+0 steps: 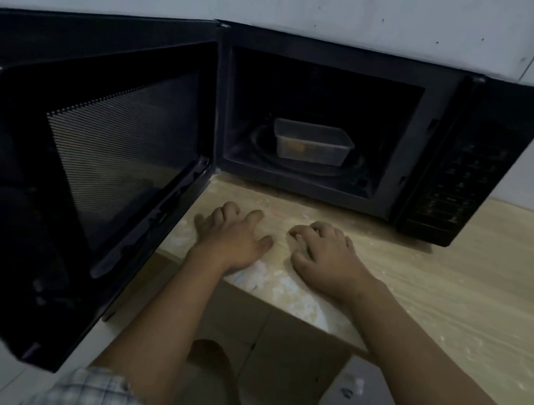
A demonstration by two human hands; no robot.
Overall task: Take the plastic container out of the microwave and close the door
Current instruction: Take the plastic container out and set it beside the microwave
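1. Plastic container (312,142): a clear, lidded rectangular tub that sits on the turntable (306,164) inside the cavity of the black microwave (341,116). Something orange-brown shows through its wall; what it is cannot be told.
2. The microwave stands at the back of the pale wooden worktop (454,286), against the wall. Its door (92,155) is swung fully out to the left, so that the inner mesh window faces the camera.
3. The left hand (232,237) and right hand (323,256) lie palm down on the worktop near its front edge, just in front of the cavity opening and close beside each other. Each grip is loose and empty, with the fingers slightly curled and holding nothing.
4. Step in hand, as I judge it: the very start. The door is already open, the container is untouched, and neither hand has entered the cavity.
5. The next move calls for both hands to lift off the worktop and reach in through the opening. They should take the tub by its two short sides under the rim and draw it out level over the sill. The tub may be hot and its lid may be loose.
6. After that, the left hand can swing the door shut.
7. Writing: the control panel (462,183) on the right shows faint button marks, too dim to read. No brand name is legible.
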